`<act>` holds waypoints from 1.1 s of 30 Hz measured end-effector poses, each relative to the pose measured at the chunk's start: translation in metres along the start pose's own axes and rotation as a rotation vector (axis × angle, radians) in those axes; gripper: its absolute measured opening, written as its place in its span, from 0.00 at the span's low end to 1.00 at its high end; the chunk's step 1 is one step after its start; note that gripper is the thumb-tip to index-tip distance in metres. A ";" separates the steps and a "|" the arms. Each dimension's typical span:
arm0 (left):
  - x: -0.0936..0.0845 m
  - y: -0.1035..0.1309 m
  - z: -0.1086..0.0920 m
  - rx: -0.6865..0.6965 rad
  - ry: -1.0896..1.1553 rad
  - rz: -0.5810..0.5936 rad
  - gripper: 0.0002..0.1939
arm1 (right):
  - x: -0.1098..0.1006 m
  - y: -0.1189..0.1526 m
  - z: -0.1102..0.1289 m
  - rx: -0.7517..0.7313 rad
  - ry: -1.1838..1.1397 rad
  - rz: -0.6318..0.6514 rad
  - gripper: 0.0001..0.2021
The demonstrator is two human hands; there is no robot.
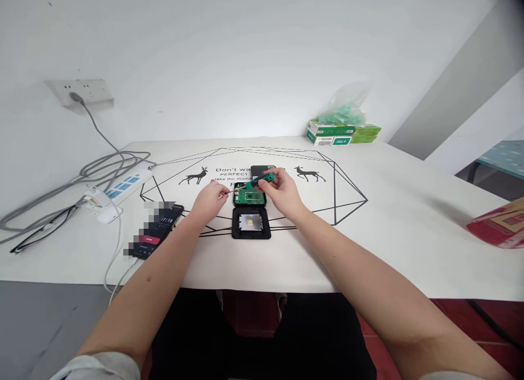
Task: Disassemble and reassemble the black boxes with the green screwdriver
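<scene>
In the head view, my right hand (pixel 285 195) is closed around the green and black handle of a screwdriver (pixel 268 178). Its thin shaft points left, above a green circuit board (pixel 254 197) seated in an open black case. My left hand (pixel 209 201) is closed, thumb and fingertips pinching the tip end of that shaft. Just in front of the board lies a black cover (pixel 239 232) with a silver metal plate (pixel 257 222) on its inside. Behind the case, partly hidden by my right hand, is a flat dark object (pixel 262 170).
A lit phone (pixel 164 227) with a cable is beside my left forearm. Further left are a white power strip (pixel 126 184), coiled grey cable and glasses (pixel 43 230). Green-and-white boxes (pixel 331 130) with a plastic bag stand at the back right; a red package (pixel 501 224) is far right.
</scene>
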State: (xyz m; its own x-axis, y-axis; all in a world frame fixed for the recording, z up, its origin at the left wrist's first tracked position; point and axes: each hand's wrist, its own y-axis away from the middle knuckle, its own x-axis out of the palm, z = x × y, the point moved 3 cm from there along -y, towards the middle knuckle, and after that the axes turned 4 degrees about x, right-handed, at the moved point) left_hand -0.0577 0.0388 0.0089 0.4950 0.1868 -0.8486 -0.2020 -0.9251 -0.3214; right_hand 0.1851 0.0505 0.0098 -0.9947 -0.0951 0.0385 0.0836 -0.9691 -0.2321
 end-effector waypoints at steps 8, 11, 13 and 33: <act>0.006 0.001 -0.001 0.112 -0.069 0.096 0.11 | 0.000 0.016 0.020 -0.165 0.297 -0.042 0.19; 0.008 0.001 -0.001 0.138 -0.076 0.111 0.13 | 0.001 0.019 0.024 -0.175 0.323 -0.042 0.18; 0.008 0.002 -0.001 0.145 -0.072 0.111 0.14 | 0.001 0.020 0.025 -0.172 0.326 -0.045 0.18; 0.006 0.009 -0.013 0.218 0.176 0.169 0.12 | -0.001 0.018 0.021 -0.446 0.319 0.104 0.26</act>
State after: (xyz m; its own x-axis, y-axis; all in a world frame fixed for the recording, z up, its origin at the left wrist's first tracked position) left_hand -0.0455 0.0267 0.0065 0.5740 -0.0409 -0.8178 -0.4606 -0.8419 -0.2812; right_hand 0.1890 0.0283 0.0261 -0.9571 -0.0438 -0.2866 0.2176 -0.7616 -0.6105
